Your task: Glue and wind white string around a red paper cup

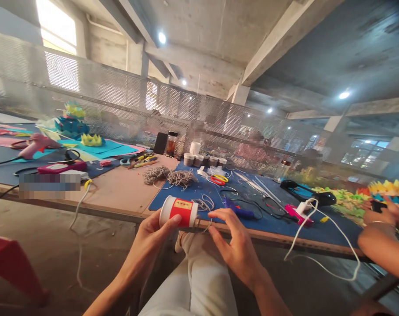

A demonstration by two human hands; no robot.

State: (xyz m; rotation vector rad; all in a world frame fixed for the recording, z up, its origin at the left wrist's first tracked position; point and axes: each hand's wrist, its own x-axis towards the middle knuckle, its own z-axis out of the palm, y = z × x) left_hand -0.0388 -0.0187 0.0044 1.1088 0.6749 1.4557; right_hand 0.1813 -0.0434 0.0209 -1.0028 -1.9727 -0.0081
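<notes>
My left hand [156, 226] is wrapped round a white paper cup [165, 213] with a red label and a small yellow panel. The cup lies tilted on its side over the table's front edge, one end turned to the right. At that end, a thin grey string [206, 228] runs to the fingertips of my right hand [230, 235]. Thumb and forefinger curve loosely round the string, with a small gap showing between them. Just behind the cup, a loose coil of string [204, 202] rests on the blue mat. A blue glue gun [241, 210] lies beyond my right hand.
Bundles of grey cord [179, 177], pliers [148, 160] and red-and-yellow scissors [219, 179] lie on the table. Several cups [199, 159] stand behind. A pink glue gun [36, 147] is left, a pink power strip [298, 215] right. Another person's hands [380, 215] are far right.
</notes>
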